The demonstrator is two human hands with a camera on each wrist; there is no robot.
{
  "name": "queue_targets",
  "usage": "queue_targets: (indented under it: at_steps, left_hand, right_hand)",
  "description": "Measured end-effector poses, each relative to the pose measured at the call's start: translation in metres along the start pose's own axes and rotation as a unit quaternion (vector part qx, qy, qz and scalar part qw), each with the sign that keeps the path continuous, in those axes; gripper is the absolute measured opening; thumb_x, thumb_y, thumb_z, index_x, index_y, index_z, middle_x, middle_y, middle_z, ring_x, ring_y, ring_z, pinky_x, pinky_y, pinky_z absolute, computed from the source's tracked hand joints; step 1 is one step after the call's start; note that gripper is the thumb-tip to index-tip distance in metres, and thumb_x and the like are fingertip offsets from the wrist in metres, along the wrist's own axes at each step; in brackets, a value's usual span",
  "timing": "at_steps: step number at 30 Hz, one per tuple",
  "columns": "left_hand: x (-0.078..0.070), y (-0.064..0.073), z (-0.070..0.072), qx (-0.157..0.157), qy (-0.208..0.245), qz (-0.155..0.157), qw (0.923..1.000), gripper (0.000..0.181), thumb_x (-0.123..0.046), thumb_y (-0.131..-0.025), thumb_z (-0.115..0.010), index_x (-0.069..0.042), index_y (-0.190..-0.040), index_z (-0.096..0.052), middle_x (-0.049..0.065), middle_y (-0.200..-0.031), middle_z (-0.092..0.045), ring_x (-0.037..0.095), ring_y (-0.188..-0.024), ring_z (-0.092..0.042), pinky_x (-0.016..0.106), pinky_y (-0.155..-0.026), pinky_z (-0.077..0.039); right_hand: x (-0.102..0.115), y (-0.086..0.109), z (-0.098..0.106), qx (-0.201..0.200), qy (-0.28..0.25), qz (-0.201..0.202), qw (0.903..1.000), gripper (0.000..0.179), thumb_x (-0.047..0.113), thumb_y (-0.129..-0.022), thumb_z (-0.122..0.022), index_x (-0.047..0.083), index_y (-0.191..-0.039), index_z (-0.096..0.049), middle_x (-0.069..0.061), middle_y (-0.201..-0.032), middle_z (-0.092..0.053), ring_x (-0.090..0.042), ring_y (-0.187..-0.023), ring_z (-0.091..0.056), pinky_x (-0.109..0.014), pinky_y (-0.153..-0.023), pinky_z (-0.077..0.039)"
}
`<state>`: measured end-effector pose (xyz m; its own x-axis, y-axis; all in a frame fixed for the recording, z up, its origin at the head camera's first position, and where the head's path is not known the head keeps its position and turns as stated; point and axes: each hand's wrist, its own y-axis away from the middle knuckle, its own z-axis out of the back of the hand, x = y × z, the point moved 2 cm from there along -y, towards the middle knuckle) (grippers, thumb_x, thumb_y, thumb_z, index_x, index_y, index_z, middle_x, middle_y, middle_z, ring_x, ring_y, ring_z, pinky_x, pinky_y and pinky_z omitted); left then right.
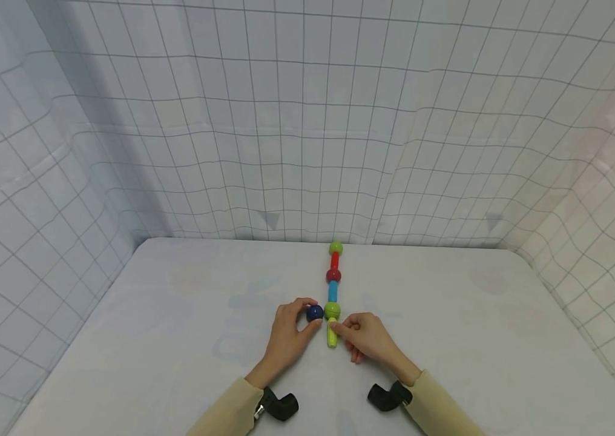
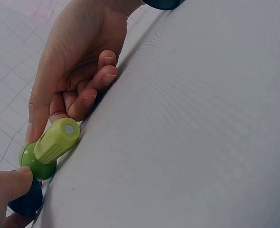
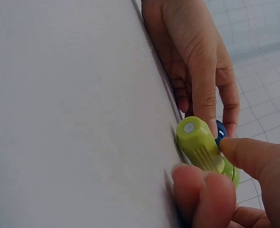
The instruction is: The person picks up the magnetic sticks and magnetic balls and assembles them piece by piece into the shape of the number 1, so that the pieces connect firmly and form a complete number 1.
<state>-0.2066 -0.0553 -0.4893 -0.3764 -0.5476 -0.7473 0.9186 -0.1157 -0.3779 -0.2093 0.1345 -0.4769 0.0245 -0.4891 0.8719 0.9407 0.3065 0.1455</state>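
My left hand (image 1: 288,334) pinches a dark blue ball (image 1: 315,312) between thumb and fingers, close beside the near green ball (image 1: 332,310). With thumb and index finger, my right hand (image 1: 368,336) grips a yellow-green toy rod (image 1: 332,334) at the near end of a straight chain. In the right wrist view, a round silvery disc shows on the end of that rod (image 3: 197,142). Beyond the near green ball, the chain runs away from me through a blue rod (image 1: 332,291), a red ball (image 1: 333,275), a red rod (image 1: 335,260) and a far green ball (image 1: 336,247).
The chain lies on a white-covered table (image 1: 177,351), reaching its back edge. White cloth with a dark grid (image 1: 296,133) hangs behind and at both sides. Black wrist devices (image 1: 280,407) sit under both sleeves, low over the table.
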Motion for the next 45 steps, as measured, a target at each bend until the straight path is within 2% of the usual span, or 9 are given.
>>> queue_targets:
  at_steps: [11, 17, 19, 21, 26, 33, 41, 45]
  left_hand:
    - [0.000, 0.000, 0.002, -0.009, 0.011, -0.001, 0.9999, 0.029, -0.020, -0.086, -0.072, -0.016, -0.113, -0.062, 0.001, -0.104, -0.062, 0.020, -0.092, -0.049, 0.039, -0.078, -0.040]
    - [-0.001, 0.002, 0.002, -0.016, 0.004, 0.021, 0.9997, 0.034, -0.023, -0.085, -0.072, -0.018, -0.117, -0.061, -0.004, -0.089, -0.058, 0.015, -0.080, -0.043, 0.032, -0.068, -0.037]
    - [-0.002, 0.004, 0.002, -0.017, -0.005, 0.018, 0.9997, 0.037, -0.023, -0.085, -0.072, -0.018, -0.120, -0.061, -0.004, -0.086, -0.057, 0.015, -0.079, -0.042, 0.032, -0.067, -0.036]
    - [-0.002, 0.007, 0.002, -0.017, -0.010, 0.010, 0.9997, 0.038, -0.023, -0.086, -0.071, -0.017, -0.122, -0.062, -0.002, -0.090, -0.060, 0.015, -0.082, -0.044, 0.033, -0.070, -0.038]
    - [-0.006, 0.014, 0.004, -0.008, -0.005, -0.002, 1.0000, 0.029, -0.021, -0.085, -0.073, -0.016, -0.113, -0.066, -0.003, -0.106, -0.064, 0.015, -0.092, -0.048, 0.036, -0.079, -0.040]
    - [-0.015, 0.024, 0.006, 0.017, 0.005, 0.002, 0.9998, 0.030, -0.024, -0.081, -0.077, -0.016, -0.109, -0.067, -0.009, -0.095, -0.062, 0.013, -0.080, -0.044, 0.028, -0.068, -0.038]
    - [-0.020, 0.035, 0.007, 0.013, -0.006, 0.014, 0.9998, 0.030, -0.023, -0.077, -0.080, -0.022, -0.103, -0.064, -0.012, -0.092, -0.059, 0.011, -0.080, -0.044, 0.027, -0.068, -0.038]
    - [-0.022, 0.038, 0.008, 0.021, -0.014, 0.026, 0.9993, 0.033, -0.024, -0.076, -0.081, -0.023, -0.104, -0.064, -0.011, -0.092, -0.059, 0.010, -0.081, -0.044, 0.027, -0.068, -0.038]
  right_hand:
    - [0.006, -0.001, -0.004, -0.017, 0.010, -0.005, 0.9998, 0.043, 0.047, -0.087, -0.065, 0.006, -0.078, -0.061, 0.000, -0.052, -0.051, -0.010, -0.034, -0.048, -0.025, -0.035, -0.042]
    - [0.005, -0.002, -0.004, -0.022, 0.014, -0.002, 0.9997, 0.039, 0.042, -0.088, -0.065, 0.006, -0.075, -0.060, 0.000, -0.051, -0.052, -0.010, -0.034, -0.049, -0.025, -0.035, -0.042]
    - [0.004, -0.001, -0.004, -0.023, 0.010, 0.001, 0.9997, 0.037, 0.040, -0.089, -0.065, 0.006, -0.075, -0.060, 0.001, -0.051, -0.052, -0.009, -0.034, -0.049, -0.025, -0.035, -0.042]
    - [0.004, -0.001, -0.005, -0.025, 0.004, 0.002, 0.9997, 0.036, 0.038, -0.089, -0.065, 0.006, -0.074, -0.059, 0.001, -0.051, -0.052, -0.009, -0.034, -0.050, -0.024, -0.035, -0.042]
    - [0.004, 0.000, -0.005, -0.034, -0.006, 0.009, 0.9994, 0.034, 0.036, -0.089, -0.065, 0.006, -0.075, -0.058, 0.001, -0.051, -0.052, -0.009, -0.034, -0.050, -0.024, -0.035, -0.042]
    - [0.003, -0.001, -0.004, -0.047, -0.004, 0.021, 0.9987, 0.034, 0.035, -0.089, -0.066, 0.006, -0.075, -0.057, 0.002, -0.051, -0.051, -0.009, -0.033, -0.048, -0.023, -0.034, -0.040]
    - [0.003, -0.001, -0.004, -0.054, -0.003, 0.021, 0.9983, 0.033, 0.035, -0.089, -0.067, 0.007, -0.074, -0.056, 0.002, -0.050, -0.051, -0.009, -0.033, -0.049, -0.024, -0.034, -0.040]
    - [0.003, -0.001, -0.004, -0.057, -0.003, 0.023, 0.9981, 0.033, 0.035, -0.089, -0.066, 0.007, -0.074, -0.056, 0.002, -0.051, -0.051, -0.009, -0.033, -0.048, -0.023, -0.034, -0.039]
